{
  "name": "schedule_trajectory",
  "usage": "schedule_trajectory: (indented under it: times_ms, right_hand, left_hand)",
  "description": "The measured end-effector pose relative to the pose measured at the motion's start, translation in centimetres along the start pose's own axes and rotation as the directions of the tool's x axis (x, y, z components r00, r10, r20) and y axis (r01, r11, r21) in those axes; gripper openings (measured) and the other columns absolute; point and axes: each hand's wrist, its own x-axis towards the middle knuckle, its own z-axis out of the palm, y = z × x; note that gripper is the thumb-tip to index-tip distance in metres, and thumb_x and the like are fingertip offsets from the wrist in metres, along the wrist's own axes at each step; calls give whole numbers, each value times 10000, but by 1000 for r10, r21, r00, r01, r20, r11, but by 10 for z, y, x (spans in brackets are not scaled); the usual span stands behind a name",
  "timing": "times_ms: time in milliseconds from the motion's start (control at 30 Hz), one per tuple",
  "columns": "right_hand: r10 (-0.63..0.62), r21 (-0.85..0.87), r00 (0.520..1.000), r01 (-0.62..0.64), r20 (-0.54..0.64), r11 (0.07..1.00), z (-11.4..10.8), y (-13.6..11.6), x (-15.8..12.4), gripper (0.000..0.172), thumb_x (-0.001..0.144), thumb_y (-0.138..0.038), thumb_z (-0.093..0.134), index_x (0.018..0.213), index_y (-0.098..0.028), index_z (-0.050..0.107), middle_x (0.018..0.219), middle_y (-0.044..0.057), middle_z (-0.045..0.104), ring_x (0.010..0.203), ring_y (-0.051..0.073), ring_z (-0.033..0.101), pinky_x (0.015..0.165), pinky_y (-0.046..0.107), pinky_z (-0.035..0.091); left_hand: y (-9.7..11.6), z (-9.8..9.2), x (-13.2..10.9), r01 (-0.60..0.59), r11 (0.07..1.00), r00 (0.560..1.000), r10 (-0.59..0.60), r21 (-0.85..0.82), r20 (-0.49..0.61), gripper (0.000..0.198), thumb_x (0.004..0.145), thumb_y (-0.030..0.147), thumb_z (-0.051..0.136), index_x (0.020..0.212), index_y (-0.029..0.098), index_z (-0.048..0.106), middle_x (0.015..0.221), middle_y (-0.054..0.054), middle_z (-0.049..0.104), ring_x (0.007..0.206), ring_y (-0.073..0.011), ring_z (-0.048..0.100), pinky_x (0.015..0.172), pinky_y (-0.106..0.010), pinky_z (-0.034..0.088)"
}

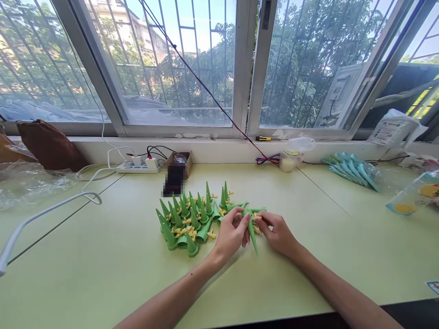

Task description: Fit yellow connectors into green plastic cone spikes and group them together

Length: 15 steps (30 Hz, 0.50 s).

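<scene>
My left hand (234,230) is closed on a green cone (253,237), whose narrow tip points down toward the table's front edge. Beside it, my right hand (274,230) pinches a small yellow piece (258,217) against the cone's upper part. Left of my hands is a cluster of green cones (192,246), many upright and some lying on their sides. Small yellow pieces (211,235) lie among them. More green cones lie just behind my hands, partly hidden by my fingers.
A power strip (137,168), a small cardboard box (188,165) and a dark blurred object (173,180) stand at the back left. Along the back right are a jar (290,161) and bagged teal items (353,170). A white cable-like arm (44,214) crosses the left side.
</scene>
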Motion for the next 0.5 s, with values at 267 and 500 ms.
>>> schedule_trajectory:
  times_ms: [267,500]
  right_hand:
    - [46,70,999,-45,-12,996,-1,4,0,309,1004,-420,478,802,-192,532,658,-28,477,583,125,417,557,246,355]
    - [-5,2,999,5,50,1000,0,9,-2,385,1005,-373,446,667,-219,345,613,-49,348,566,122,299,531,256,269]
  left_hand:
    - [-2,-1,1,40,996,998,-36,-74,48,346,880,509,644,885,191,509,535,83,490,356,-70,448,338,-169,320]
    - [-5,-3,1,-38,999,998,39,-21,49,365,909,505,611,1041,170,555,629,87,455,350,-59,477,346,-179,341]
